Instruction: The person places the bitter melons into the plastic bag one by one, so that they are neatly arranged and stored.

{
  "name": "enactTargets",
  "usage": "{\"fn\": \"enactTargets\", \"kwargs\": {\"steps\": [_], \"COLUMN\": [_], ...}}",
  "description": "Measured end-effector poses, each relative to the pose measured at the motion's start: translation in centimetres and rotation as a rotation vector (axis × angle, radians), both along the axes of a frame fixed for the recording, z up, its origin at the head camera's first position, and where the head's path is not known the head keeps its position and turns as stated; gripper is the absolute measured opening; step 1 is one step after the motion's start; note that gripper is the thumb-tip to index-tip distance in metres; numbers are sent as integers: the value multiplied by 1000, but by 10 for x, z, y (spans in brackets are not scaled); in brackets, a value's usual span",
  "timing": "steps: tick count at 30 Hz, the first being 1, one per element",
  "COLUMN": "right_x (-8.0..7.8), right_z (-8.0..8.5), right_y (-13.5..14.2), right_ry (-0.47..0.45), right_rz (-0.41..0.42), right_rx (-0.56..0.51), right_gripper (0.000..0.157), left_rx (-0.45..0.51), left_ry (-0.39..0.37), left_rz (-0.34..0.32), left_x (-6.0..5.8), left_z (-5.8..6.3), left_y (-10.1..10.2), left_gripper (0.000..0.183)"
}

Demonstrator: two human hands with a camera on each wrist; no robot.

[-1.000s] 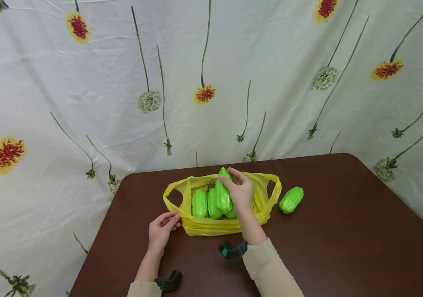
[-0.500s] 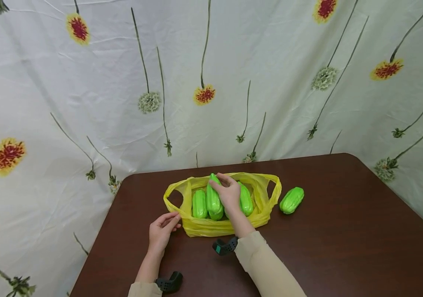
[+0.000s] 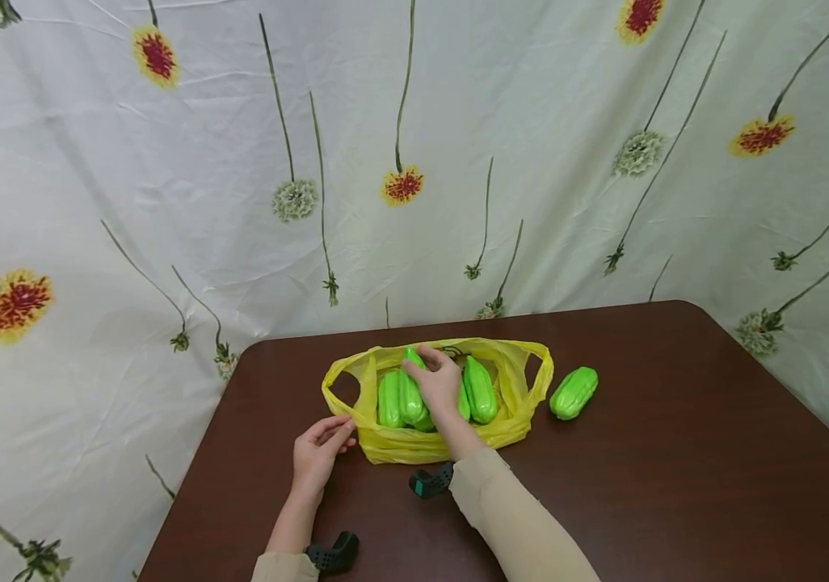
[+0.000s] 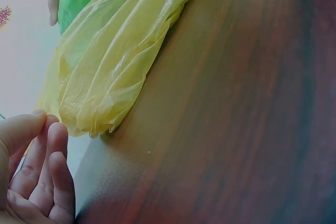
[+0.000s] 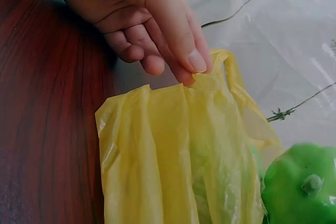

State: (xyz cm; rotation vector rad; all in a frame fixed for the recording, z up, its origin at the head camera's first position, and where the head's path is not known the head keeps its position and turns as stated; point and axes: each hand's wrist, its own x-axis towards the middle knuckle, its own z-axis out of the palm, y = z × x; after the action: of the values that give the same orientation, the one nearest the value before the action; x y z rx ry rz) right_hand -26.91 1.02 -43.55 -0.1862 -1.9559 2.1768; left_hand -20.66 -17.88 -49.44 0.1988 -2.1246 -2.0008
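A yellow plastic bag [image 3: 414, 449] lies on the table with its mouth spread and several shiny green ribbed gourds [image 3: 481, 390] inside. My left hand [image 3: 317, 454] pinches the bag's near left edge between thumb and fingertip; the left wrist view shows this pinch close up on the bag [image 4: 115, 61]. Inside the bag's left half, my right hand [image 3: 438, 384] holds one gourd [image 3: 412, 396] by its upper part, nearly upright. A gourd's stem end [image 5: 304, 182] appears in the right wrist view, beside the left hand [image 5: 152, 24]. The right palm and some fingertips are hidden.
One loose gourd [image 3: 573, 394] lies on the dark brown table [image 3: 676, 453], right of the bag. A white curtain with printed flowers [image 3: 356, 121] hangs behind the table's far edge.
My right hand has moved left and lower into the bag with its gourd. Gourds at the bag's right have come into sight. My left hand keeps its pinch in place.
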Motion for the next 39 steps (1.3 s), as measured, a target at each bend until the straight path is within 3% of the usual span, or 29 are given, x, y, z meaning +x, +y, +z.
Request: {"fn": "enactTargets", "kwargs": {"steps": [8,14,17,21,26,33,39], "right_x": [-3,-5,-6,-5,-4,-2,4], "right_z": [-2,-4,-4,-4,-2,-1,11], "right_y": [-6,-9,-10,-8,-4,4,14], "right_ry": [-9,-15,-17,-22,-7,36,47], "right_rz": [14,9,9,11,-4,-21,-25], "right_rx": [10,51,58,48,53,-24,-67], "right_gripper": [38,38,38,38,38,40,36], "left_rx": [12,9,14,17,9,-17,-9], "left_ry": [90,0,-40,-63,-27,2,-4], "left_rz": [-25,-10,-20,-23,-11,10,0], "left_x": [1,1,5,6,2,2,2], "left_z": [-2,1,12,16,4,2,2], "left_y": [-2,-1,1,1,-1,0,0], "left_gripper": [22,30,30,28,32,29,30]}}
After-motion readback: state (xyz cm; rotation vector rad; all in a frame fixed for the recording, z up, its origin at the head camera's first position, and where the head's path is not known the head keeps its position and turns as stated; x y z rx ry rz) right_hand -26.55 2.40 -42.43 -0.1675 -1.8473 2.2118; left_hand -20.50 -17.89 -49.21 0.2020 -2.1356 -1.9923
